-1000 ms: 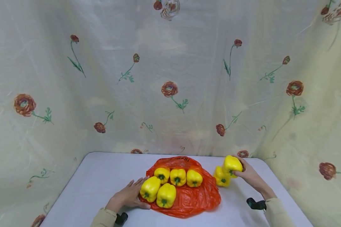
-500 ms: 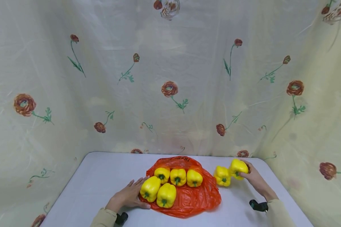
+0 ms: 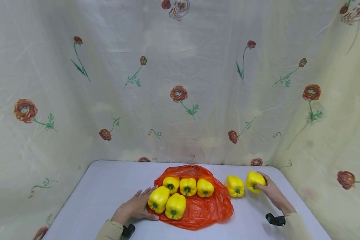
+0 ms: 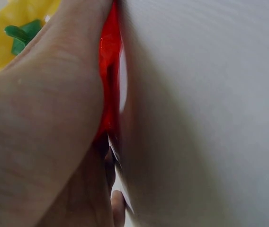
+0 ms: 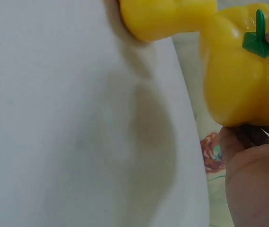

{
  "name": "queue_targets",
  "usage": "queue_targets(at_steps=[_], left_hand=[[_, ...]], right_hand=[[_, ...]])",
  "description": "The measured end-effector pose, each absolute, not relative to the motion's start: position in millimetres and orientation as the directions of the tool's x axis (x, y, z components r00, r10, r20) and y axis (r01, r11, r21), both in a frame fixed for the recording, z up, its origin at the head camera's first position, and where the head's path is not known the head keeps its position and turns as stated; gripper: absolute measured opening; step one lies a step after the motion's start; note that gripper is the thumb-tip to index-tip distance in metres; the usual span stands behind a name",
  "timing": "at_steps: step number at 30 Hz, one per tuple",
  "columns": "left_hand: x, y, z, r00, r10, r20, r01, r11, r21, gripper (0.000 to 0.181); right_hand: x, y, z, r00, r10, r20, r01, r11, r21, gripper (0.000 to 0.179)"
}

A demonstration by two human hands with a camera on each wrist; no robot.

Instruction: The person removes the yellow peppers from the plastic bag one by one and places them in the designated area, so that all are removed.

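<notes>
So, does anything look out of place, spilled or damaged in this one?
Nothing looks spilled or damaged. The only mild oddity: one yellow pepper sits on the table beside the red bag, while five more peppers are grouped within its outline; the right hand holds a seventh pepper.

Yel. pepper [image 3: 254, 182] w/ grn. stem [image 5: 257, 43]

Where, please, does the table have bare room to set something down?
The table is bare left of the left hand and between the red bag and right sleeve. Five yellow peppers crowd the bag's left and far side; two more, one held in the right hand, its far right.
</notes>
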State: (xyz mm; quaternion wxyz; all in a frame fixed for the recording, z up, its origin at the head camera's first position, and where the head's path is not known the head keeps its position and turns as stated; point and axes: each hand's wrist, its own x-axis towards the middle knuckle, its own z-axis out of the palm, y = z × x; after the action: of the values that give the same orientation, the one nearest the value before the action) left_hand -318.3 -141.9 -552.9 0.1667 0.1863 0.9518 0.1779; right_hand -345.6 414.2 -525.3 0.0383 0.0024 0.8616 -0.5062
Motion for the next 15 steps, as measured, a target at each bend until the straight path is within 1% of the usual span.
queue_targets(at_steps=[7,15], left_hand=[[-318.5,-142.1,-554.3,-0.875,0.412,-0.255,0.293,0.869,0.398,0.12],[-319.3,-143.0,-555.0,-0.874,0.417,-0.248,0.3,0.866,0.399,0.12]], right_hand=[[-345.2,413.7,-542.7,-0.99,-0.032,-0.137,0.1,0.526,-0.845,0.081],[-345.2,410.4,-550.2,-0.982,-0.023,-0.185,0.143,0.542,-0.828,0.085]])
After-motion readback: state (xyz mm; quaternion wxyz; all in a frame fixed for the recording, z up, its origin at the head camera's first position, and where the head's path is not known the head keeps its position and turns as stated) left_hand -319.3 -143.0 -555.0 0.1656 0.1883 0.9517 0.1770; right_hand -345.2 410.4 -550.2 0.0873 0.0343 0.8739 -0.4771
